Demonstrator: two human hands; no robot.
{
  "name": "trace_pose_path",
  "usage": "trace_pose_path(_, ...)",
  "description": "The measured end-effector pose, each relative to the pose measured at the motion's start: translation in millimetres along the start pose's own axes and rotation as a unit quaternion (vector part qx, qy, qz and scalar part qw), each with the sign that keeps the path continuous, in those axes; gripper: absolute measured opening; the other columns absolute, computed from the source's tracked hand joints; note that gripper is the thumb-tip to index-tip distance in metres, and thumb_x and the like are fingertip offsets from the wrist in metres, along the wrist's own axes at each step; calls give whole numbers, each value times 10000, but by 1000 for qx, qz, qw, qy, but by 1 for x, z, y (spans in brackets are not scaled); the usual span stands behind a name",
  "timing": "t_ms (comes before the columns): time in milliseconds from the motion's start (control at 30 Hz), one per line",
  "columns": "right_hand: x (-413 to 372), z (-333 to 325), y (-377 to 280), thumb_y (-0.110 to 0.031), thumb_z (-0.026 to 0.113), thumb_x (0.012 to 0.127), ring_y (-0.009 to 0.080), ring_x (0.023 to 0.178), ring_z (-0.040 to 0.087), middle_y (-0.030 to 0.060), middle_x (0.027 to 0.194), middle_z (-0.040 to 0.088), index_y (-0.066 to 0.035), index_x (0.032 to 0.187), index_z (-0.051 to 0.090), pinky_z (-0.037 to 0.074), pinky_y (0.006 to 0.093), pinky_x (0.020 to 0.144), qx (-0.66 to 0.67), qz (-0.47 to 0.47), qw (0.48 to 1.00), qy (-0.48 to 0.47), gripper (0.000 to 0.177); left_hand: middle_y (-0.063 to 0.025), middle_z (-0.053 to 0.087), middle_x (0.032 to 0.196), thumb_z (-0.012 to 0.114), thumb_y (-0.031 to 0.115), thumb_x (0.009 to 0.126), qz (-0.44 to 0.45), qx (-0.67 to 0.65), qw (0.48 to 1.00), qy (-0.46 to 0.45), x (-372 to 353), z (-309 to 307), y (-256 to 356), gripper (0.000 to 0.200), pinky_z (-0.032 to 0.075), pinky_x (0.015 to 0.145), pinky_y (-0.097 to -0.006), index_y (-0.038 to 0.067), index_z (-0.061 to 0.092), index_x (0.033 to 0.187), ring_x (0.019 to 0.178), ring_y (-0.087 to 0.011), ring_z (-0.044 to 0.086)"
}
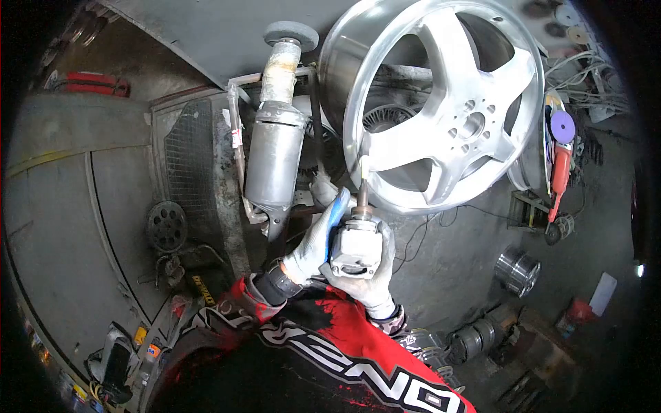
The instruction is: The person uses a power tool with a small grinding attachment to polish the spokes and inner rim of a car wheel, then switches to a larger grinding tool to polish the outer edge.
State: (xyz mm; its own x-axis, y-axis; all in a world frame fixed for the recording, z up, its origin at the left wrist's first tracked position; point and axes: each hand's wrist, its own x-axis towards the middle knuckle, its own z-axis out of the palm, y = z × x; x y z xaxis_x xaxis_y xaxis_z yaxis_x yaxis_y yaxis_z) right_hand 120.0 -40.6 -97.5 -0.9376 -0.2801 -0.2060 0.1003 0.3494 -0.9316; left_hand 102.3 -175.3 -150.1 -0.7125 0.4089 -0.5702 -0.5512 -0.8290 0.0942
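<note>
A silver five-spoke alloy wheel (451, 89) stands tilted in front of me, its polished face toward me. Both my hands wear white gloves, the left one with blue on it. My left hand (310, 248) is closed on the left side of a die grinder (357, 248). My right hand (375, 286) wraps the grinder's body from below and the right. From the tool a narrow shaft points up to the lower left of the wheel, its tip at a spoke's outer end near the rim. Whether the tip touches is hard to tell.
Left of the wheel stands a grey motor (274, 162) with a round buffing wheel (291, 34) on top. A red power tool (560, 175) with a purple disc is at the right. A loose rim (516, 270) lies on the floor, and a cable trails behind my hands.
</note>
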Motion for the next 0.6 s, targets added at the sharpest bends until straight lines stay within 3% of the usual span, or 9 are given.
trace_pose_path(33, 0, 0, -8, -384, 873, 713, 247, 1242, 526, 83, 1400, 504, -129, 1491, 261, 391, 475, 1119, -102, -79, 991, 28, 1022, -97, 704, 1098, 338, 600, 1040, 12, 27, 1000, 5, -5, 6, 2, 706, 534, 917, -300, -15, 633, 1223, 985, -143, 668)
trace_pose_path(100, -4, 0, 12, -361, 905, 673, 285, 1253, 524, 120, 1396, 503, -99, 1501, 253, 394, 485, 1112, -89, -69, 993, 23, 1086, -93, 691, 1125, 348, 568, 1052, -32, -28, 999, -17, -3, 3, 5, 655, 518, 942, -296, 1, 623, 1231, 1009, -129, 651)
trace_pose_path(167, -4, 1, 33, -325, 945, 613, 323, 1253, 531, 173, 1391, 498, -42, 1509, 229, 397, 491, 1105, 86, 122, 989, -6, 1181, -79, 681, 1119, 367, 551, 1056, 7, -3, 999, -36, 4, -1, 7, 616, 518, 941, -302, 22, 602, 1264, 988, -126, 646)
trace_pose_path(200, -4, 0, 32, -325, 945, 613, 323, 1253, 531, 173, 1391, 498, -42, 1509, 229, 397, 491, 1105, 84, 121, 989, -8, 1181, -61, 677, 1103, 384, 547, 1054, 37, 42, 998, 32, 1, 12, 11, 592, 518, 936, -298, 42, 592, 1280, 969, -126, 641)
trace_pose_path(233, -5, 1, 28, -312, 948, 608, 322, 1257, 530, 179, 1392, 497, -45, 1517, 209, 391, 486, 1112, 45, 63, 997, 6, 1201, -61, 677, 1103, 384, 547, 1054, 39, 40, 998, 32, 1, 9, 10, 592, 518, 936, -298, 42, 592, 1280, 969, -126, 641)
trace_pose_path(300, -3, 4, 21, -284, 954, 600, 321, 1265, 528, 191, 1393, 494, -51, 1532, 167, 379, 477, 1127, -30, -58, 997, 34, 1242, -49, 668, 1114, 382, 526, 1061, -16, -20, 998, -62, 3, -2, 11, 562, 515, 941, -295, 60, 577, 1307, 986, -123, 635)
trace_pose_path(333, -5, 4, 16, -271, 960, 589, 322, 1267, 527, 191, 1397, 491, -57, 1539, 155, 382, 475, 1124, 0, -24, 999, 22, 1264, -37, 646, 1177, 388, 500, 1068, 57, 7, 998, 16, -1, 1, 4, 532, 514, 941, -295, 71, 568, 1325, 1022, -115, 620)
trace_pose_path(433, -8, 4, 22, -257, 966, 572, 320, 1266, 526, 196, 1400, 484, -53, 1540, 143, 390, 468, 1119, -58, -85, 994, 26, 1287, -29, 620, 1228, 404, 475, 1072, -28, -50, 998, -15, -1, 0, 4, 511, 503, 954, -293, 75, 554, 1353, 1058, -103, 600)
trace_pose_path(600, 2, -5, 20, -246, 960, 575, 320, 1262, 523, 209, 1400, 477, -53, 1552, 113, 402, 480, 1107, 13, -38, 998, 49, 1307, -31, 624, 1213, 438, 476, 1062, 20, 37, 998, 47, -6, 53, 25, 509, 485, 965, -277, 70, 571, 1338, 1045, -100, 597)
